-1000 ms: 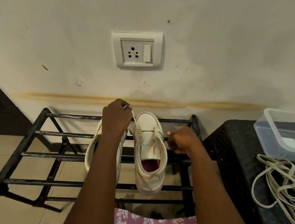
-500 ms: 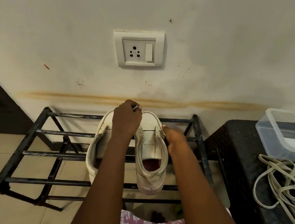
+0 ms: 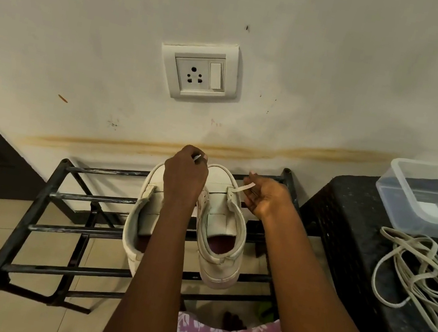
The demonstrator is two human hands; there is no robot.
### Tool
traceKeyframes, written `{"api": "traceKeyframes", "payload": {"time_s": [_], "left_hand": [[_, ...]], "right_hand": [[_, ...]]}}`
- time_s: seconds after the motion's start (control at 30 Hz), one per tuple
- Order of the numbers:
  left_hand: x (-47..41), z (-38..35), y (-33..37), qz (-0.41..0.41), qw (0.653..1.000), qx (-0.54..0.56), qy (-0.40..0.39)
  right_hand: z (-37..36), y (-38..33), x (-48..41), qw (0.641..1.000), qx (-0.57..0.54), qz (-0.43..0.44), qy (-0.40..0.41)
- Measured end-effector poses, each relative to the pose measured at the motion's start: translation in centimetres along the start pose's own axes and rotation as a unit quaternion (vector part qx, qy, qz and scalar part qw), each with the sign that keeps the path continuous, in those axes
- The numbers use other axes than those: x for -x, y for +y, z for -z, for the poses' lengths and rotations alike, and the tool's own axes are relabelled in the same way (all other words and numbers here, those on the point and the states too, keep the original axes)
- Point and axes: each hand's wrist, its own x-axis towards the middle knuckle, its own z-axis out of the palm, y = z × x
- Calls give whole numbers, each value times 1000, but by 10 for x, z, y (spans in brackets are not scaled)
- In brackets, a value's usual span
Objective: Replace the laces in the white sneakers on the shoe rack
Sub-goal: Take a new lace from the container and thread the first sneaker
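Obs. 1. Two white low-top leather sneakers sit side by side, toes to the wall, across the bars of the black metal shoe rack [image 3: 40, 201]. The right sneaker [image 3: 222, 233] is the one being worked on. The left sneaker [image 3: 142, 211] touches it and is partly hidden by the forearm, with no lace visible on it.

Obs. 2. A flat off-white lace [image 3: 246, 186] comes out of the far-right eyelet of the right sneaker.
- The right hand [image 3: 269, 196] pinches that end between thumb and forefinger, its other fingers loosely curled.
- The left hand [image 3: 185, 173] is closed above the toe caps and pinches a lace tip at its far edge.
- Whether the lace crosses under the tongue flap cannot be told.

Obs. 3. To the right of the rack stands a black plastic stool [image 3: 344, 246]. It carries a tangle of loose off-white laces [image 3: 415, 273] and, farther back, a clear plastic tub [image 3: 402, 180].

Judgement: the lace looks to be seated in the toe-end eyelet pair only, so this is an early stage, though pull-out versus threading-in is not certain.

Next move, if threading: even out both ends, keep the flat lace untwisted, then cross each tip to the next eyelet nearer.
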Motion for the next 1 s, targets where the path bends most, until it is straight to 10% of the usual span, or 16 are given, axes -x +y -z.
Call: {"api": "traceKeyframes", "payload": {"time_s": [0.6, 1.0], "left_hand": [[-4, 33, 24, -95, 994, -55, -26], [-37, 152, 169, -87, 933, 341, -74]], "right_hand": [[10, -42, 29, 990, -97, 93, -34], [-43, -166, 140, 973, -48, 223, -24]]}}
